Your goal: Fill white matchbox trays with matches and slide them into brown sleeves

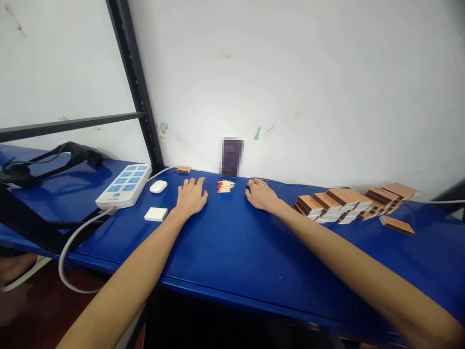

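Note:
A small pile of red-tipped matches lies on the blue table between my two hands. To its left, my left hand rests on the tabletop, palm down and fingers spread, with nothing in it. On the other side, my right hand is down on the table with its fingers curled. A sliver of something brownish shows by its fingertips, mostly hidden. Several matchboxes are stacked in leaning rows near my right forearm. One more matchbox lies apart at their right.
Left of my left hand are a white rounded case, a white flat box and a power strip with its cable. A single matchbox lies by the wall. A blurred dark rectangle stands behind the matches. A black shelf post rises at left.

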### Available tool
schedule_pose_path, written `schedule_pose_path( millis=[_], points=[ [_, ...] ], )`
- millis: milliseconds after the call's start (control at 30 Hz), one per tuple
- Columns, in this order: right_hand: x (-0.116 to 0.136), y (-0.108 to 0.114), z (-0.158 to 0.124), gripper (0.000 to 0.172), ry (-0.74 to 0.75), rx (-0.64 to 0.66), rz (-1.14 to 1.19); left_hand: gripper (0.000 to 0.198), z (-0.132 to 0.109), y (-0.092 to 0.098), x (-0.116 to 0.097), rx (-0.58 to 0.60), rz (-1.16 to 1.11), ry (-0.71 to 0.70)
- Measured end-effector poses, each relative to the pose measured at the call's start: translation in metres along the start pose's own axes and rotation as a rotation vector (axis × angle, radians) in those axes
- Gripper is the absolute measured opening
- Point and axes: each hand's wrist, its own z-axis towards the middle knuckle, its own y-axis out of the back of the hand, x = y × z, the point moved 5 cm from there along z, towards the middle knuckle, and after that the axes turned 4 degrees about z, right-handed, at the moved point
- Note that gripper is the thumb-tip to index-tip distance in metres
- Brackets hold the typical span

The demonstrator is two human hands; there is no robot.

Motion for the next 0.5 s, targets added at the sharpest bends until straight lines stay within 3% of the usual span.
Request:
schedule_pose_path(
  millis=[133,300,500],
  points=[
    [0.01,-0.002,-0.029,0.039,0.145,-0.013,-0.034,0.03,0.005,-0.001,0.004,-0.04,-0.08,0.032],
    [0.018,0.004,-0.047,0.04,0.144,-0.094,-0.086,0.028,0.009,-0.002,0.01,-0.127,-0.165,0.101],
    [0.054,0.014,-0.066,0.04,0.418,-0.256,-0.028,0.026,0.009,-0.008,0.009,-0.04,-0.149,0.003]
  ],
)
